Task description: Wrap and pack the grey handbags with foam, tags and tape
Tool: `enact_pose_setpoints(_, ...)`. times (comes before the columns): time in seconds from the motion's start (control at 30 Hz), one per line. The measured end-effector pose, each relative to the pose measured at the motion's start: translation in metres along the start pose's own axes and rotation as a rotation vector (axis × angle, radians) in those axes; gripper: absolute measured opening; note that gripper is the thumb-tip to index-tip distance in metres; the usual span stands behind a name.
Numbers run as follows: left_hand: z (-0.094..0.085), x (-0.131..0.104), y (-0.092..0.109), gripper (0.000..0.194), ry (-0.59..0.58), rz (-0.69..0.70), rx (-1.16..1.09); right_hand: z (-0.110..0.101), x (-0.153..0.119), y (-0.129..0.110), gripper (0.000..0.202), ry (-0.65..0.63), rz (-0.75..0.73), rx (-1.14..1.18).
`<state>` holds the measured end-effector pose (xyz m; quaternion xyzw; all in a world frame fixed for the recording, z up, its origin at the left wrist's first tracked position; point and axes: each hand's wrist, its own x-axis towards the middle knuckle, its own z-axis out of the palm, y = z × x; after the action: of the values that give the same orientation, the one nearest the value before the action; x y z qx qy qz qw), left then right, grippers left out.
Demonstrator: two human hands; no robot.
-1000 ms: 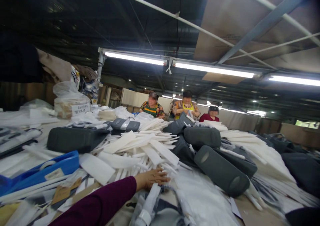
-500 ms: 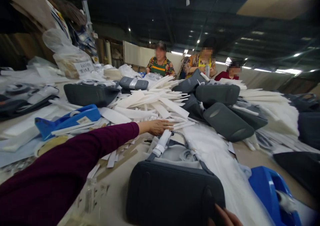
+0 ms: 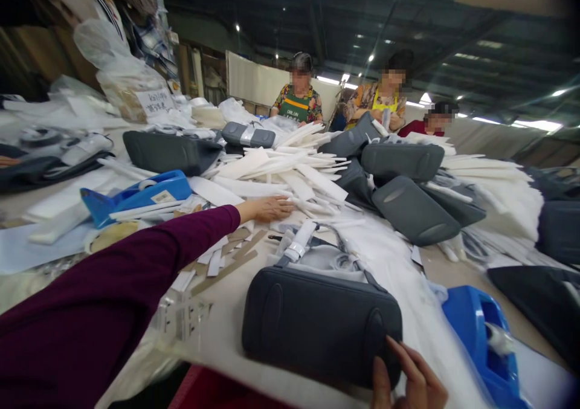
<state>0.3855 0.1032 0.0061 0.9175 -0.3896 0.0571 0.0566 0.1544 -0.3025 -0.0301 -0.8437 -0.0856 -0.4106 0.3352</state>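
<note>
A dark grey handbag [image 3: 317, 327] stands on the table in front of me, its handles up and one wrapped in white padding. At its lower right corner, the fingertips and thumb of my right hand [image 3: 412, 376] touch the front face, spread apart and not wrapped round it. My left hand [image 3: 272, 208] reaches out beyond the bag, fingers stretched and laid over the near edge of a heap of white foam strips [image 3: 272, 182]. No strip is visibly gripped in it; the undersides of its fingers are hidden.
More grey bags lie around the heap, among them one bag [image 3: 414, 209] on the right. Blue tape dispensers sit at left [image 3: 140, 197] and right [image 3: 483, 342]. White sheet material [image 3: 389, 264] runs beside my bag. Several people work across the table.
My left hand has slid a little left and away along the strips. The view has shifted, showing more of the bag's front and of my right hand, which stays at its corner.
</note>
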Motion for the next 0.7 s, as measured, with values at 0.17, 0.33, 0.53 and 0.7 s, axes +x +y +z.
enact_pose_setpoints(0.17, -0.022, -0.016, 0.024, 0.054, 0.024, -0.17, 0.118, -0.018, 0.004, -0.031, 0.039, -0.074, 0.187, 0.073)
enact_pose_setpoints(0.33, -0.032, -0.057, 0.066, 0.031, 0.124, -0.285, 0.091, -0.029, 0.006, -0.034, 0.04, -0.101, 0.208, 0.073)
enact_pose_setpoints(0.53, -0.008, -0.076, 0.102, 0.031, 0.074, -0.135, 0.051, -0.029, 0.002, -0.032, 0.039, -0.115, 0.214, 0.035)
enact_pose_setpoints(0.7, 0.012, -0.051, 0.083, 0.046, 0.015, -0.271, 0.024, -0.025, 0.002, -0.031, 0.043, -0.074, 0.218, 0.045)
